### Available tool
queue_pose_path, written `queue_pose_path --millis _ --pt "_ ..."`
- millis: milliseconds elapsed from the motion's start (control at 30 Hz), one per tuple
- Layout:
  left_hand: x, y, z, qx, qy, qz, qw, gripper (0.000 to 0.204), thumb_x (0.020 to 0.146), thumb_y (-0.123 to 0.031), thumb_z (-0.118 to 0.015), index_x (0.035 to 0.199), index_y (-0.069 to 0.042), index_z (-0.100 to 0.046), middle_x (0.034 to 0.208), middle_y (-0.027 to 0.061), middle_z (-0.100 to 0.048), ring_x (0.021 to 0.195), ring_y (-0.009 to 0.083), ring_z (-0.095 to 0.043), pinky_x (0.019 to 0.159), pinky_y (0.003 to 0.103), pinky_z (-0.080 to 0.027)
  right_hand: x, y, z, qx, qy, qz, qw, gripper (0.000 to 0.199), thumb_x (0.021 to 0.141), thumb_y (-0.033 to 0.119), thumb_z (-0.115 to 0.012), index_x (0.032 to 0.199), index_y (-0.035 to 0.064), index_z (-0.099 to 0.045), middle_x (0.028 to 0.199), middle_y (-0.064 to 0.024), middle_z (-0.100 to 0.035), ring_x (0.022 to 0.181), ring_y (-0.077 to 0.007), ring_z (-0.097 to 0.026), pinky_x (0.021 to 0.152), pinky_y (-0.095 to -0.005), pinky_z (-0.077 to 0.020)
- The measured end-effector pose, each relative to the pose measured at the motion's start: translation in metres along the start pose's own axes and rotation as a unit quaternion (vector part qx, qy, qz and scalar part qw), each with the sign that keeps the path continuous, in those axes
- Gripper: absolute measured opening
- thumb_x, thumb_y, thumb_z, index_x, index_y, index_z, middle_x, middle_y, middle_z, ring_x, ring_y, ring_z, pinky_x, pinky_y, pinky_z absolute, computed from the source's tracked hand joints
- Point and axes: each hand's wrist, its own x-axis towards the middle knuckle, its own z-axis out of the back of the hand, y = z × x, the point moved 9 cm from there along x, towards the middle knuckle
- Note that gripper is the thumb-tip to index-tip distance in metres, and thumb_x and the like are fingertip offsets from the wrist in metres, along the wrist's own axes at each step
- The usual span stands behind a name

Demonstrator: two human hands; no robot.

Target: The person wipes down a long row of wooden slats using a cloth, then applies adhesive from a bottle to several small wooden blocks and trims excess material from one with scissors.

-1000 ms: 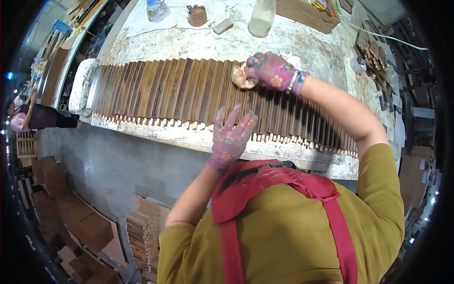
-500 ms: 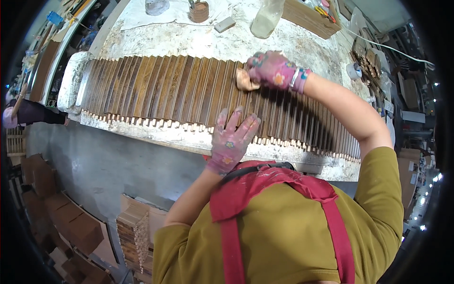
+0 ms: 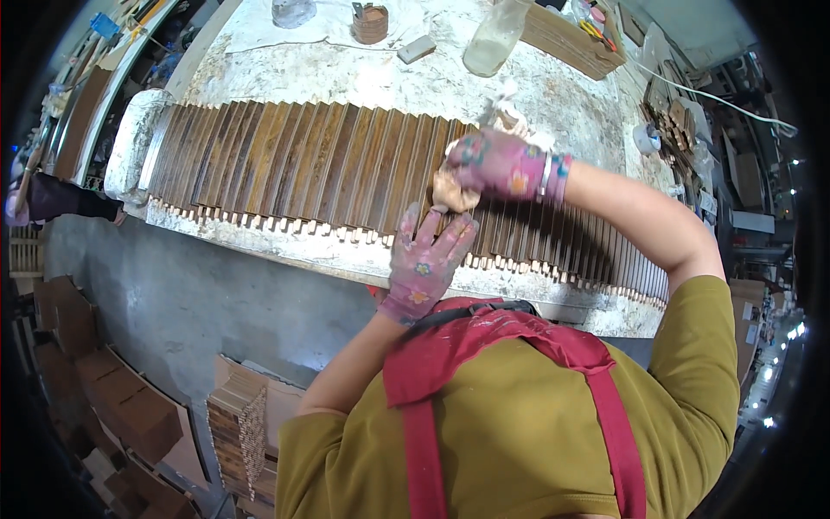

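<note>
Brown cardboard boxes (image 3: 112,406) lie on the floor far below and to the left of the gloved hands, flat-sided and plain. An open carton (image 3: 251,415) just right of them holds a stack of brown wooden strips. A long brown cardboard box (image 3: 571,39) sits at the bench's far edge, above the right hand (image 3: 501,164). No labels, signs or screens can be made out.

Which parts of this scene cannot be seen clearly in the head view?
- Tan pad: mostly covered by the right hand; its material cannot be told.
- Row of dark brown wooden strips: its right end is hidden by the right forearm and shadow.
- Left hand: its palm faces down, so contact beneath is hidden.
- Round brown container: too small, contents unclear.
</note>
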Motion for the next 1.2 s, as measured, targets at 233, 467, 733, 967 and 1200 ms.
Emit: queue_pose_path --millis 233,467,733,967,1200 --pt "0.000 -0.003 -0.004 -0.004 -0.010 -0.006 1.000 0.039 0.076 -0.013 -0.067 0.114 -0.020 -0.065 0.127 -0.0028 -0.059 0.130 0.0264 -0.041 0.107 0.051 -0.033 -0.008 -0.060 0.050 -0.066 -0.123 -0.096 0.986 0.030 0.074 0.004 -0.067 0.099 0.0197 -0.067 0.103 -0.0035 -0.063 0.099 -0.0217 -0.061 0.084 -0.0342 -0.0518" --pt "0.008 -0.007 -0.001 -0.007 0.014 -0.010 1.000 0.035 0.075 -0.014 -0.068 0.110 -0.019 -0.067 0.127 -0.0028 -0.059 0.128 0.0263 -0.043 0.108 0.050 -0.032 -0.009 -0.120 0.018 -0.028 -0.096 -0.223 0.970 0.017 0.086 0.017 -0.058 0.100 0.0100 -0.065 0.096 -0.0123 -0.063 0.093 -0.0273 -0.063 0.079 -0.0373 -0.0534" --pt "0.010 0.002 0.014 -0.039 0.022 -0.016 0.999 0.032 0.075 -0.017 -0.068 0.107 -0.016 -0.066 0.122 0.0019 -0.059 0.126 0.0282 -0.043 0.106 0.052 -0.033 -0.089 -0.168 0.059 0.214 -0.269 -0.210 0.915 0.048 0.077 0.008 -0.057 0.125 0.0082 -0.056 0.115 -0.0134 -0.061 0.104 -0.0284 -0.060 0.095 -0.0350 -0.0458" --pt "0.000 0.005 0.004 -0.005 0.117 -0.059 0.991 0.035 0.077 -0.022 -0.069 0.112 -0.016 -0.064 0.131 0.0010 -0.053 0.129 0.0295 -0.039 0.107 0.056 -0.030 -0.047 -0.017 0.011 0.005 -0.180 -0.021 0.983 0.038 0.079 0.005 -0.067 0.114 0.0215 -0.065 0.113 -0.0047 -0.063 0.111 -0.0218 -0.058 0.089 -0.0366 -0.0519" --pt "0.031 -0.017 0.013 -0.063 0.166 -0.103 0.979 0.038 0.076 -0.020 -0.070 0.112 -0.013 -0.065 0.123 0.0055 -0.056 0.127 0.0313 -0.041 0.108 0.057 -0.027 -0.150 -0.175 0.042 0.317 -0.430 -0.253 0.807 0.036 0.088 0.011 -0.057 0.124 0.0092 -0.060 0.088 -0.0082 -0.069 0.072 -0.0126 -0.063 0.065 -0.0262 -0.0521"
